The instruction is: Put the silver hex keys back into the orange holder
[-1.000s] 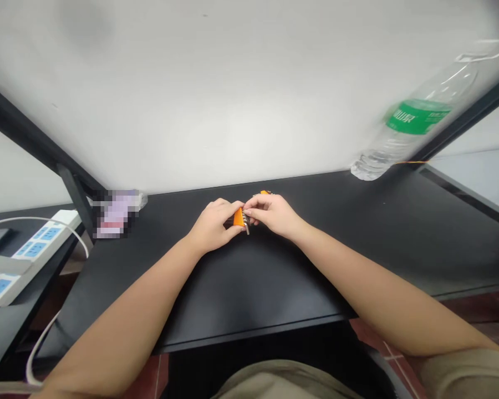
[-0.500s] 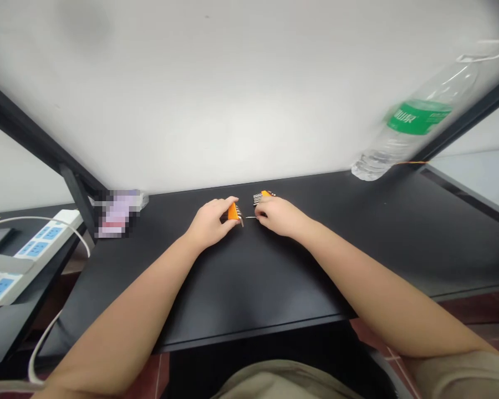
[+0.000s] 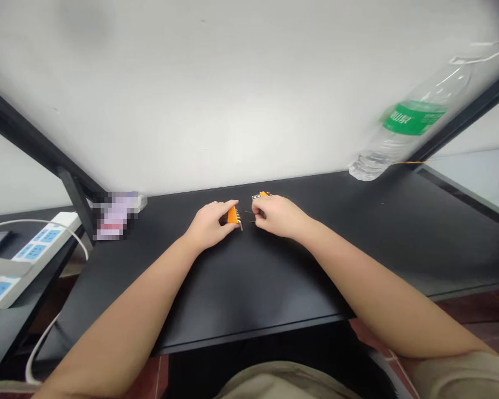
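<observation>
My left hand point(image 3: 210, 224) is closed around an orange hex key holder point(image 3: 232, 214), pinched between thumb and fingers over the black table. Several bent metal hex keys stick out of its right side. Just to the right, my right hand point(image 3: 278, 215) has its thumb and fingers drawn together around a thin metal hex key point(image 3: 251, 222), mostly hidden by the fingers. A second thin metal line shows slightly above it, too small to make out. Behind my right hand lies another orange holder point(image 3: 264, 194) with several metal keys, partly covered by the hand.
A large clear bottle point(image 3: 413, 118) with a green label stands at the back right against the wall. At the back left is a blurred-out purple package point(image 3: 118, 216). A white power strip point(image 3: 33, 257) with a cable lies on the neighbouring surface at left.
My right fingers have parted a little from the left-hand holder, and two thin metal lines now show at their tips instead of one. My left hand has hardly moved.
</observation>
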Tool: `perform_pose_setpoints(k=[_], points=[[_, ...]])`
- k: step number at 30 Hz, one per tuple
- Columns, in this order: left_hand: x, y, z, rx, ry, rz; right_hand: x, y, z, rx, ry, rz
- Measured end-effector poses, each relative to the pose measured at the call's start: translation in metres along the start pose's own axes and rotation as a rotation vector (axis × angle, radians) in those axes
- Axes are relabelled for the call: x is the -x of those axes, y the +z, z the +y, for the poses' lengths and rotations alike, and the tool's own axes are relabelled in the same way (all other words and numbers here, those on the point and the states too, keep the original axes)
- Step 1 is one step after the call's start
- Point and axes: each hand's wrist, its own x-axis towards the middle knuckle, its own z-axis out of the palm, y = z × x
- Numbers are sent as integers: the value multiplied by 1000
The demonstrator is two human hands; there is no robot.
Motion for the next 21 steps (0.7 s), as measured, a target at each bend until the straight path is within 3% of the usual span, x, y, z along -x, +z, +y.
perform_pose_setpoints(k=[6, 21], points=[[1, 1, 2, 9, 19, -7, -2, 1, -3, -114, -88, 108], [-1, -1, 5, -10, 50, -43, 2, 0, -13, -67, -142, 147]])
